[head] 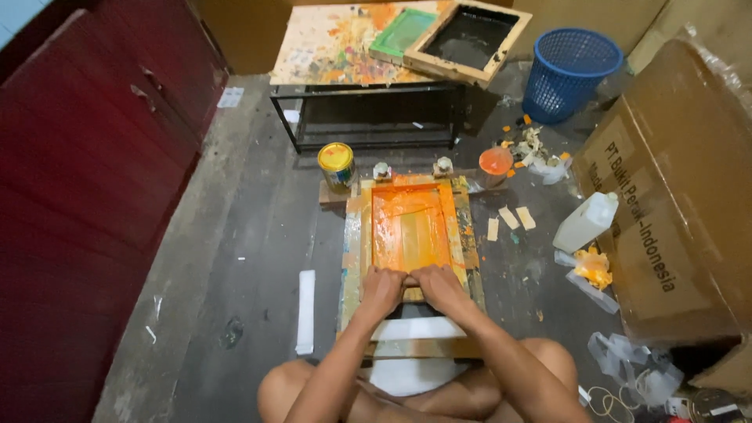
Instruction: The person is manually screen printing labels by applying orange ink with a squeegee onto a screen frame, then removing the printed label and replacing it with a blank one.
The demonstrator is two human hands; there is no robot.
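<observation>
A wooden screen-printing frame [353, 258] lies flat on the floor in front of my crossed legs, its mesh [410, 223] coated in orange ink. My left hand [381, 290] and my right hand [439, 284] sit side by side at the frame's near end. Both are closed over a squeegee handle [413, 294], most of it hidden by my fingers. White sheets [415, 329] lie under the frame's near edge, above my knees.
A yellow-lidded paint can [337, 164] and an orange ink tub [495, 163] stand beyond the frame. Further back: a paint-stained low table [337, 47] with two other frames, a blue basket [569, 70]. A white jug [586, 223], cardboard boxes [681, 196] at right; dark red cabinet [86, 180] at left.
</observation>
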